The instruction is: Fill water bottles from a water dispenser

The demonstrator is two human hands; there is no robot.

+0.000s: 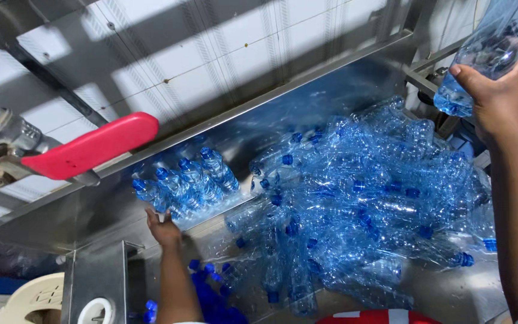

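Wall (169, 54): white tiled, fills the upper left and top middle of the frame, crossed by bands of shadow.
Trough (307, 102): a long steel bin running from lower left to upper right; its rim cuts diagonally across the middle of the frame.
Pile (367, 204): a heap of empty clear blue bottles with blue caps, lying every way, filling the middle and right of the trough.
Row (187, 183): a small cluster of the same bottles, left of middle, packed side by side and apart from the pile.
Handle (91, 147): a red lever on a grey metal valve, at the left edge, in front of the trough rim.
Box (100, 279): a steel box at the lower left, below the trough edge.
Caps (211, 294): loose blue caps heaped at the bottom middle, just right of my left forearm.
Bottle (490, 51): one clear blue bottle at the upper right corner, tilted, raised well above the pile.
Right hand (502, 99): upper right; my fingers are wrapped around the lower part of the bottle, gripping it.
Left hand (164, 228): lower left of middle, at the near edge of the row; my fingers are spread loosely and touch the nearest bottles, gripping nothing that I can see.
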